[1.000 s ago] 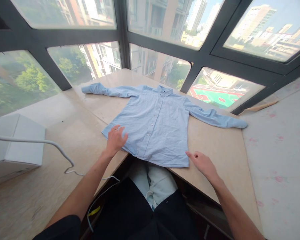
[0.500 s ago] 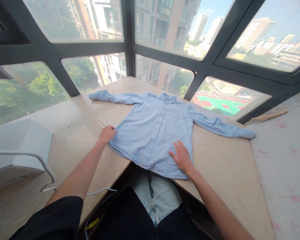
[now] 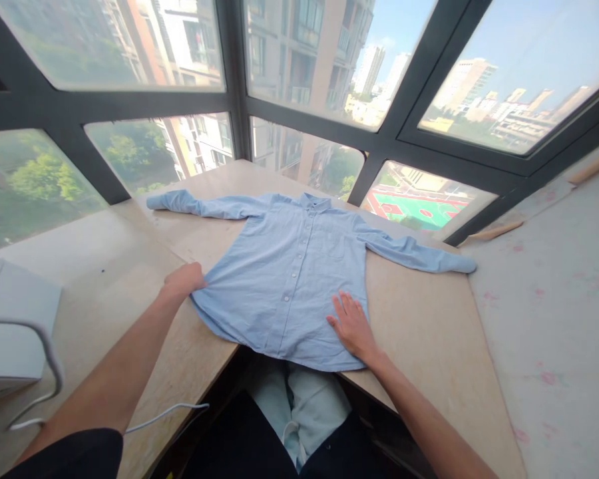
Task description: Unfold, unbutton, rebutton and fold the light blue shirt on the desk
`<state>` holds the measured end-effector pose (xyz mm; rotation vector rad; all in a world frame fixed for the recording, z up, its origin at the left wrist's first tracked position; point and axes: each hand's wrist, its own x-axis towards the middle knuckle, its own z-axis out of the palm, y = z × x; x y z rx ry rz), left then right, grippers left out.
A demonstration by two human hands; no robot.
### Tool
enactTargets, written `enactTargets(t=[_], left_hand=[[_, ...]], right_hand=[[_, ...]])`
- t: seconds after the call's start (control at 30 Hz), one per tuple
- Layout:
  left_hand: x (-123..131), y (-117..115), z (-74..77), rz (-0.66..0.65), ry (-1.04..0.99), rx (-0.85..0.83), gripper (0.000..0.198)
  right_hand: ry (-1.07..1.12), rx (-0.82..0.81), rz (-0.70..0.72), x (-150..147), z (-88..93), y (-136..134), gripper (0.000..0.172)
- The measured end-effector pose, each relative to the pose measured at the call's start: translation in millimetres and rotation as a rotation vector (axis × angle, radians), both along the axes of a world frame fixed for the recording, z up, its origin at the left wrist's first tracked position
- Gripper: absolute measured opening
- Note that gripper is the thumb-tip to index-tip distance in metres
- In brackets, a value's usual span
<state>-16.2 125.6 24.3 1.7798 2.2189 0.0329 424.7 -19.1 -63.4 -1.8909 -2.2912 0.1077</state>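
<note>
A light blue button-up shirt [image 3: 304, 266] lies front up with its collar towards the window corner and both sleeves spread sideways. My left hand [image 3: 184, 279] is closed on the shirt's left side edge near the hem, and the cloth there is drawn out to a point. On the lower right of the shirt front, my right hand [image 3: 350, 324] lies flat with its fingers apart. The hem reaches the table's front edge.
The shirt rests on a beige tabletop [image 3: 419, 319] below dark window frames [image 3: 299, 110]. At the far left stands a white box [image 3: 17, 319], with a white cable [image 3: 54, 366] in front of it. A flower-patterned wall [image 3: 549, 306] borders the right side.
My left hand has pulled the shirt's side edge outward to the left, stretching the cloth. My right hand still lies on the shirt. The camera view has shifted a little to the right.
</note>
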Motion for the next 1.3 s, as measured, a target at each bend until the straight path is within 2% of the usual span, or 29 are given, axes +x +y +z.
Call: enactTargets(t=[0.1, 0.17, 0.23, 0.33, 0.43, 0.53, 0.6, 0.77, 0.9, 1.03, 1.17, 1.3], left_hand=[[33.8, -4.7, 10.4, -0.032, 0.189, 0.056, 0.035], [67.4, -7.2, 14.6, -0.167, 0.228, 0.157, 0.041], [105.6, -7.4, 13.0, -0.313, 0.178, 0.251, 0.049], [162.7, -2.2, -0.2, -0.480, 0.069, 0.312, 0.059], [210.9, 7.7, -18.8, -0.544, 0.002, 0.306, 0.063], [246.8, 18.9, -35.3, -0.593, -0.028, 0.311, 0.065], [263.7, 25.4, -44.9, -0.629, -0.026, 0.335, 0.066], [281.9, 33.7, -66.8, -0.747, -0.023, 0.389, 0.065], [280.8, 34.3, -75.9, -0.752, -0.022, 0.426, 0.064], [278.8, 35.2, -78.1, -0.740, -0.010, 0.432, 0.065], [277.7, 37.1, -80.7, -0.749, -0.002, 0.437, 0.067], [276.6, 38.7, -84.1, -0.745, 0.010, 0.459, 0.067]], right_hand=[[0.011, -0.015, -0.004, -2.1, 2.0, 0.2, 0.066], [0.006, -0.033, -0.005, -4.0, 4.0, -0.3, 0.067], [0.006, -0.054, -0.003, -5.8, 6.3, -1.5, 0.068], [0.047, -0.081, 0.014, -6.1, 10.1, -3.5, 0.069], [0.184, -0.130, 0.039, 0.4, 14.2, -3.4, 0.070], [0.432, -0.161, 0.016, 19.0, 17.7, 2.4, 0.070], [0.593, -0.130, -0.064, 40.1, 18.6, 11.3, 0.068], [0.755, 0.048, -0.369, 122.5, 16.5, 52.5, 0.057], [0.580, 0.117, -0.531, 196.0, 22.5, 95.6, 0.056], [0.241, 0.125, -0.593, 250.8, 38.5, 135.9, 0.057], [0.140, 0.109, -0.625, 287.5, 49.6, 168.4, 0.057], [0.044, 0.063, -0.632, 315.1, 51.3, 185.8, 0.061]])
